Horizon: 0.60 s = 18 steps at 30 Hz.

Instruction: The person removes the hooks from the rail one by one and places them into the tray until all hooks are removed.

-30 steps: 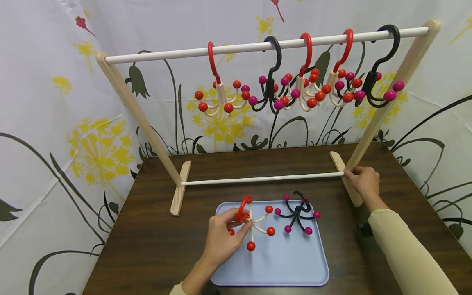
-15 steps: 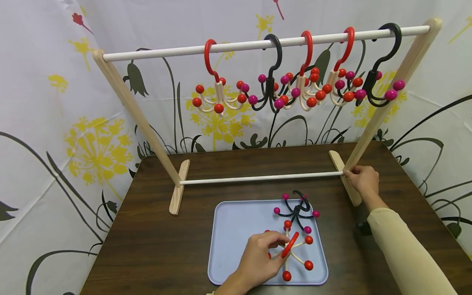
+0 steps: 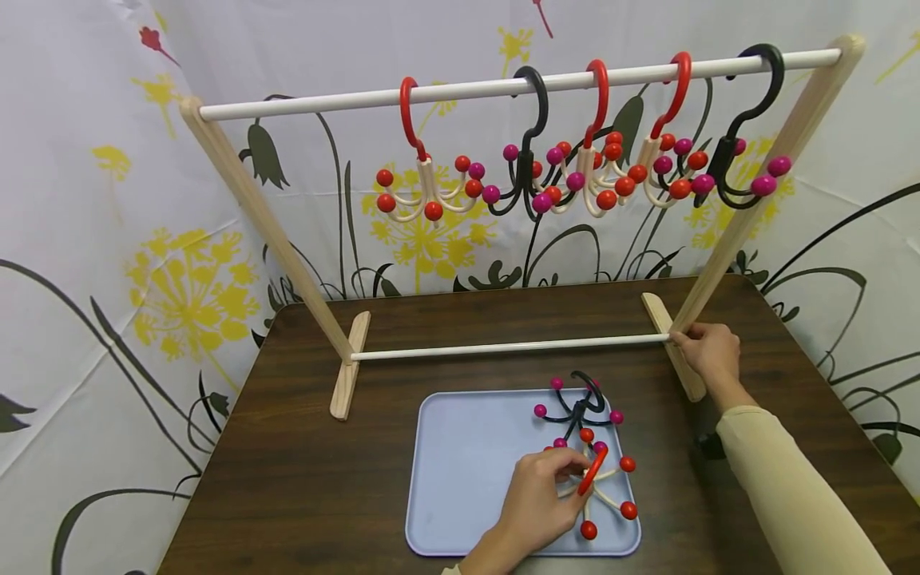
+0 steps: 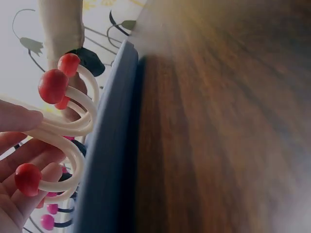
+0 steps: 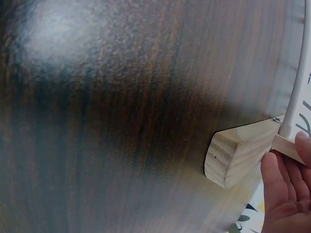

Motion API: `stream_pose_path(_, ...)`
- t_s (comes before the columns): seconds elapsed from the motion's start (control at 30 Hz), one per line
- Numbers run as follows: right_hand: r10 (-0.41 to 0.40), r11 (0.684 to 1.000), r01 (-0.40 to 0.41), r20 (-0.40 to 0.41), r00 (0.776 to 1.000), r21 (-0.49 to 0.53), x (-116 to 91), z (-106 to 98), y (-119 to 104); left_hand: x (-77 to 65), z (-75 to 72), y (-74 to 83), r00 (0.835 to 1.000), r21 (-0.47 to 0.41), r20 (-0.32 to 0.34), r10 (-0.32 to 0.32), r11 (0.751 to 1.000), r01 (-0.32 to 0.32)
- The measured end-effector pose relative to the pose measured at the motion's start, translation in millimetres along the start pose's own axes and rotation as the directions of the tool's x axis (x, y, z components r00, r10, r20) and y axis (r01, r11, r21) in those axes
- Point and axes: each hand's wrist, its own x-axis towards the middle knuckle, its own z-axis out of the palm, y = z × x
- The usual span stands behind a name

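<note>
My left hand [image 3: 539,491] pinches the stem of a cream multi-arm hanger with a red hook [image 3: 593,469] and red ball tips. It is over the right part of a pale blue tray [image 3: 460,463]. In the left wrist view, the thumb and fingers [image 4: 22,116] close on the cream arms [image 4: 73,127]. Just behind, a black hanger [image 3: 579,411] with magenta balls lies at the tray's back right corner, partly covered. My right hand [image 3: 710,351] grips the bottom of the wooden rack's right post [image 3: 733,231], by its foot [image 5: 238,150].
Several similar hangers, including a red-hooked one [image 3: 426,180] and a black one [image 3: 527,164], hang from the rack's white top rail [image 3: 302,105]. A white lower bar [image 3: 510,348] spans behind the tray. The rack's left foot [image 3: 350,367] stands on the dark wooden table [image 3: 287,479].
My left hand has carried the red-hooked hanger rightward and nearer across the tray. The leftmost hanging hanger has swayed slightly. My right hand keeps its hold on the post.
</note>
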Motion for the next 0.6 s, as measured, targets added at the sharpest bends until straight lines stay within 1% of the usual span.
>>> stream_pose_path(0.03, -0.001, 1.0, 0.001, 0.0, 1.0, 0.001, 0, 0, 0, 0.4, 1.6, -0.9, 1.0, -0.003, -0.001, -0.014, 1.0, 0.014)
stream_pose_path(0.07, -0.002, 1.0, 0.002, 0.0, 1.0, 0.0, 0, 0, 0, 0.9, 3.3, -2.0, 1.0, 0.006, -0.011, -0.008, 1.0, 0.008)
stream_pose_path(0.13, -0.004, 1.0, 0.004, -0.002, 1.0, -0.002, 0, 0, 1, 1.9, 5.9, -3.6, 1.0, 0.008, -0.018, -0.026, 1.0, 0.026)
stream_pose_path(0.33, -0.006, 1.0, 0.006, -0.002, 1.0, -0.006, 2, 0, 3, 4.7, 11.6, -7.4, 0.997, 0.017, -0.07, -0.038, 0.999, 0.039)
stream_pose_path(0.5, -0.003, 1.0, 0.003, -0.005, 1.0, -0.005, 2, 0, 4, 6.5, 14.6, -8.2, 0.995, -0.011, -0.079, -0.054, 0.999, 0.053)
stream_pose_path(0.6, -0.013, 1.0, 0.013, -0.012, 1.0, 0.0, 2, 0, 4, 8.1, 15.9, -8.4, 0.994, -0.016, -0.084, -0.076, 0.997, 0.075)
